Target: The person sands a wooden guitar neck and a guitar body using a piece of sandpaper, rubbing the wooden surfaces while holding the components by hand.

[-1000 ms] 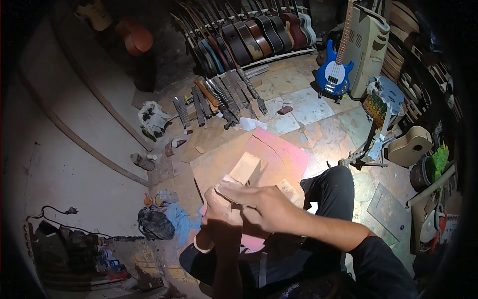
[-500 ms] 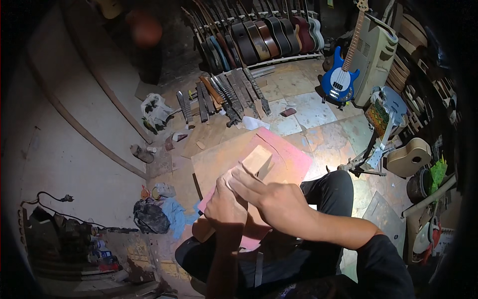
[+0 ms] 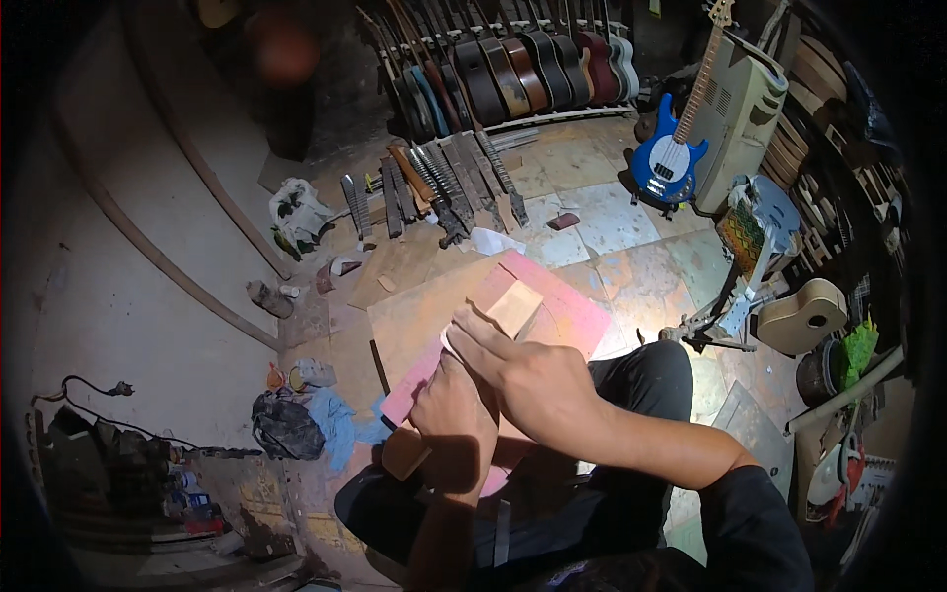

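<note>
Here, left hand (image 3: 454,412) clamped round wooden block (image 3: 515,309); right hand (image 3: 543,387), grip unclear, half-hides it; guitar necks (image 3: 437,180), blue bass (image 3: 647,156) beyond.

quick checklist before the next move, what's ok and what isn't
1. Left hand steadying the wooden block: ok, curled around it.
2. Right hand placed on the work: ok, fingers laid across the block near the left hand.
3. Block's far end uncovered: ok, it juts past the fingers.
4. Block supported by the pink board: cannot tell, contact is hidden.
5. Blue bass guitar away from the hands: ok, stands well beyond the board.
</note>
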Tool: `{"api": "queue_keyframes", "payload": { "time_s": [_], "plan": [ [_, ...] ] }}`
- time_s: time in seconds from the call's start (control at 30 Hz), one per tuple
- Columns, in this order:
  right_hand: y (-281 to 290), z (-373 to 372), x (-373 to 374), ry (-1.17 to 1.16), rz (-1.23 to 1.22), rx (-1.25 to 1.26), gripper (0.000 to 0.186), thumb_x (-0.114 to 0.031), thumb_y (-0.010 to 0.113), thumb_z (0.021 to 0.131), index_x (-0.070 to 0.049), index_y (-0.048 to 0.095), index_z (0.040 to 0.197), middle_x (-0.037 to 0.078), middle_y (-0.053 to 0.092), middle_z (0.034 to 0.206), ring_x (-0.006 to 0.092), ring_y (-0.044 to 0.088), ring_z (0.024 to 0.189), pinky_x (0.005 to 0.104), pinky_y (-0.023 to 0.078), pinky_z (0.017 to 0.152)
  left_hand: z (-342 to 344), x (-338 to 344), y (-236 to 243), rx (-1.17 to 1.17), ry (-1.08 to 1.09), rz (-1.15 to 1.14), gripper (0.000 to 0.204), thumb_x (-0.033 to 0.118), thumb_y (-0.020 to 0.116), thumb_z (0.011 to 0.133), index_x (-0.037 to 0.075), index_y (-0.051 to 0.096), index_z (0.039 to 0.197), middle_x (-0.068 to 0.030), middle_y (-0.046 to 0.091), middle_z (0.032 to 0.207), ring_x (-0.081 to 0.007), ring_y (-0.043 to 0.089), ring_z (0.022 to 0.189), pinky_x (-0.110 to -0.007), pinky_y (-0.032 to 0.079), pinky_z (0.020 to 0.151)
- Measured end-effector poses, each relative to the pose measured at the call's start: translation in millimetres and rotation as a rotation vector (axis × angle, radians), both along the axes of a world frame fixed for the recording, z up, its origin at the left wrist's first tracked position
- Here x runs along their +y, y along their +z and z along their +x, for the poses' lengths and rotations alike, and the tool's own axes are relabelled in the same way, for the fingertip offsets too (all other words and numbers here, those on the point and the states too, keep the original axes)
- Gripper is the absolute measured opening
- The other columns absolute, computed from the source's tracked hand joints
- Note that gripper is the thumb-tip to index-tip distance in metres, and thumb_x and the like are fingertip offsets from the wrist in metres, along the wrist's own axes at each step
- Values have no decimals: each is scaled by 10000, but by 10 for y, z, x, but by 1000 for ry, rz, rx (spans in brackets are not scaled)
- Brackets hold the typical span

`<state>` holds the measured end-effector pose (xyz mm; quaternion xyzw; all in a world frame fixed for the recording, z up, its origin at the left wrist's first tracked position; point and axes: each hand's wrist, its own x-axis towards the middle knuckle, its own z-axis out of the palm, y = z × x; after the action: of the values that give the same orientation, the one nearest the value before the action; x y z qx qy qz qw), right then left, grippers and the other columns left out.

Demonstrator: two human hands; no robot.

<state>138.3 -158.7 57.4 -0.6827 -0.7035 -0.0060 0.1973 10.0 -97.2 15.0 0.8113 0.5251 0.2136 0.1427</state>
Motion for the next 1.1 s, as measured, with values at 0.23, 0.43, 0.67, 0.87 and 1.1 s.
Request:
{"api": "queue_keyframes", "payload": {
  "time_s": [0.23,0.43,0.67,0.87,1.1],
  "plan": [
    [84,-2,-306,3,-98,81,671,-55,641,864,-140,592,1527,75,604,1581,273,770,772,378,608,609,-28,-37,15,57,-26,-49,377,205,635,981,3,640,1299,-272,752,1006,-502,719,969,-603,549,840],
    [-121,52,-111,55,15,506,665,-36,651,893,-106,566,1549,122,602,1570,378,742,1114,437,633,883,-20,9,121,69,17,-176,289,196,715,944,65,705,1201,-224,781,1047,-461,747,985,-534,583,848],
    [-527,352,-38,-64,35,575,643,-22,584,888,-170,622,1512,180,688,1409,428,710,1147,483,606,984,-262,-116,-156,-311,-36,-56,433,220,852,893,8,706,1241,-183,809,1109,-302,803,1047,-394,607,899],
    [-631,282,-130,47,151,482,653,-51,629,879,-163,609,1522,199,709,1359,413,743,1023,483,632,859,-379,-180,-194,-374,-57,-30,394,252,853,898,29,744,1205,-169,823,1070,-340,807,1006,-429,622,853],
    [-556,-23,-265,114,157,593,681,-43,630,873,-181,596,1539,203,737,1271,435,748,951,473,646,846,-498,-252,-93,-217,-23,-51,475,354,873,883,29,732,1200,-207,802,1001,-416,790,935,-475,618,801]
  ]
}}
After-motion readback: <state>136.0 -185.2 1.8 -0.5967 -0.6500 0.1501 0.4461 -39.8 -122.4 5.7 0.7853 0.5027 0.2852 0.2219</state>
